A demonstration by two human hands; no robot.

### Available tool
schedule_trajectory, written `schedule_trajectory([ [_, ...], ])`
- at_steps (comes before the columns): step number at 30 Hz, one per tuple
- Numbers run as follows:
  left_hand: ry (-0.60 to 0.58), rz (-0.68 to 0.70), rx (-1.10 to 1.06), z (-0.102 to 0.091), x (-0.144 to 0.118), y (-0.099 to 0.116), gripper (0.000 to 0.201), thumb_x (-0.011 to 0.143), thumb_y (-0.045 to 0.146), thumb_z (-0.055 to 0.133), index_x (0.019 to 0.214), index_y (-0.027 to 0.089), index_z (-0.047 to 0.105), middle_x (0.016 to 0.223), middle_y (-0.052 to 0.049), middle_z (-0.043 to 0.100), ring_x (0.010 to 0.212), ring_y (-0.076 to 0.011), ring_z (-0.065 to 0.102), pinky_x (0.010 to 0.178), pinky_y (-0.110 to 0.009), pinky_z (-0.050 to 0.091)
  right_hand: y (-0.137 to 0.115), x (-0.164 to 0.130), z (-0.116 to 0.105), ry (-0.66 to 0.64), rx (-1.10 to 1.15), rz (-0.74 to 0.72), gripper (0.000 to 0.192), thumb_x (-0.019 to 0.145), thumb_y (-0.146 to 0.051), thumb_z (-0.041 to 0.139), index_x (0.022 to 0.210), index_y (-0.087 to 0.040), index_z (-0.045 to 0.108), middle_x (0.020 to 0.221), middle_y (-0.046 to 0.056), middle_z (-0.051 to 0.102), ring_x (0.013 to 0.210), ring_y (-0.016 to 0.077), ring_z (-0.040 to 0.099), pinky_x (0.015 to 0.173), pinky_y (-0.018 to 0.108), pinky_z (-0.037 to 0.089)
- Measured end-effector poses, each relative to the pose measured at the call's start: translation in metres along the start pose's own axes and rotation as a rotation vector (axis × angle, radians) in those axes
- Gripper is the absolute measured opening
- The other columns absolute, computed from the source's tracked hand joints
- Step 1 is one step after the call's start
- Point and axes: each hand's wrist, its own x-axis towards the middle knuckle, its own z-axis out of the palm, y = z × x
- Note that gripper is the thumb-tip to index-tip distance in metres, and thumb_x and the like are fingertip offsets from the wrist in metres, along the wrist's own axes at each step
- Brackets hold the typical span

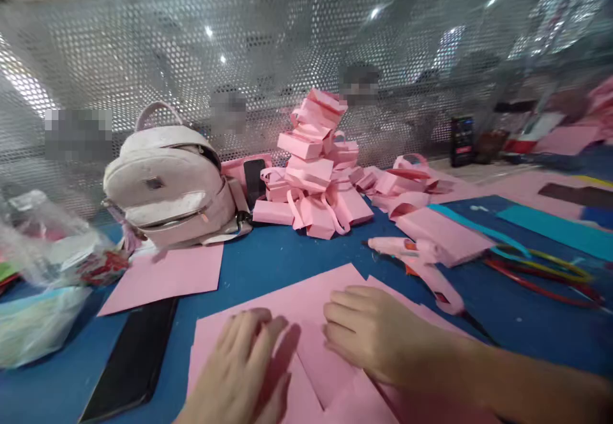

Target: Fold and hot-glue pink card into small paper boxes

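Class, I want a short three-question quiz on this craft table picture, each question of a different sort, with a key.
1. True or false: both hands rest on the pink paper.
2. Which thing lies just beyond the right hand? A) scissors B) pink glue gun C) stapler
3. Fill in: left of the stack of pink boxes stands a pale ______.

Key
1. True: the left hand and the right hand both lie flat on the sheet.
2. B
3. backpack
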Motion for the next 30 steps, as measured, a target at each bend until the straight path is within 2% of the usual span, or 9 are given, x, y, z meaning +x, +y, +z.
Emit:
schedule_trajectory([
  [3,-0.168,-0.238,0.052,-0.019,0.009,0.001,0.021,0.095,0.033,0.057,0.11,0.019,0.06,0.103,-0.009,0.061,0.092,-0.03,0.058,0.082,-0.043,0.041,0.0,0.001,0.012,0.005,0.111,0.13,0.034,0.105,-0.022,0.04,0.076,-0.018,0.057,0.074,0.002,0.059,0.066,0.0174,0.044,0.059,0.031,0.03],
  [6,-0.349,-0.442,0.022,-0.032,0.019,0.004,0.023,0.091,0.041,0.065,0.09,0.019,0.059,0.095,-0.006,0.062,0.084,-0.0289,0.057,0.076,-0.041,0.037,0.001,0.001,0.015,-0.008,0.269,0.25,0.036,0.107,-0.031,0.039,0.082,-0.018,0.06,0.078,0.003,0.061,0.069,0.0164,0.048,0.061,0.029,0.034],
  [10,-0.439,-0.509,-0.174,-0.038,0.025,0.006,0.024,0.081,0.025,0.073,0.079,0.02,0.05,0.09,-0.001,0.064,0.081,-0.0235,0.055,0.076,-0.036,0.034,0.001,0.0,0.012,-0.018,0.392,0.318,0.03,0.104,-0.033,0.046,0.081,-0.018,0.059,0.079,0.002,0.062,0.069,0.0154,0.049,0.062,0.027,0.035],
  [13,-0.4,-0.549,-0.33,-0.035,0.023,0.005,0.024,0.077,0.012,0.063,0.074,0.022,0.041,0.083,0.001,0.062,0.078,-0.0208,0.052,0.073,-0.032,0.033,0.002,0.0,0.012,-0.017,0.422,0.349,0.023,0.101,-0.027,0.05,0.082,-0.018,0.06,0.08,0.002,0.064,0.07,0.0151,0.05,0.064,0.027,0.036],
  [16,-0.277,-0.57,-0.546,-0.029,0.02,0.002,0.02,0.079,0.013,0.055,0.075,0.023,0.038,0.082,0.001,0.058,0.08,-0.0197,0.052,0.075,-0.031,0.038,0.003,-0.001,0.011,-0.006,0.45,0.352,0.018,0.1,-0.023,0.051,0.087,-0.018,0.063,0.084,0.003,0.066,0.074,0.0154,0.054,0.067,0.026,0.038],
  [18,-0.145,-0.573,-0.721,-0.023,0.018,-0.002,0.011,0.083,0.019,0.054,0.086,0.024,0.045,0.081,0.002,0.054,0.079,-0.0175,0.054,0.075,-0.028,0.041,0.003,-0.001,0.01,-0.008,0.487,0.331,0.018,0.1,-0.023,0.051,0.088,-0.018,0.064,0.085,0.003,0.066,0.075,0.0155,0.056,0.067,0.026,0.04],
  [21,0.028,-0.617,-0.882,-0.014,0.017,-0.012,0.028,0.086,0.027,0.056,0.113,0.024,0.046,0.078,0.005,0.051,0.071,-0.0145,0.054,0.068,-0.025,0.043,0.002,-0.001,0.009,-0.025,0.583,0.238,0.024,0.101,-0.025,0.05,0.086,-0.017,0.066,0.081,0.005,0.067,0.075,0.0161,0.059,0.068,0.026,0.042],
  [26,0.102,-0.601,-0.774,-0.003,0.014,-0.023,0.033,0.087,0.024,0.059,0.118,0.025,0.049,0.079,0.005,0.058,0.07,-0.0141,0.059,0.069,-0.025,0.045,-0.003,0.0,0.007,0.055,0.701,0.093,0.033,0.103,-0.028,0.044,0.086,-0.016,0.07,0.079,0.006,0.072,0.074,0.0165,0.06,0.07,0.027,0.045],
  [30,0.137,-0.555,-0.652,-0.001,0.013,-0.019,0.023,0.088,0.026,0.062,0.11,0.026,0.057,0.073,0.006,0.061,0.074,-0.016,0.064,0.076,-0.027,0.049,-0.003,0.002,0.005,0.008,0.602,0.211,0.031,0.104,-0.024,0.043,0.112,-0.015,0.072,0.099,0.009,0.073,0.09,0.019,0.062,0.08,0.03,0.047],
])
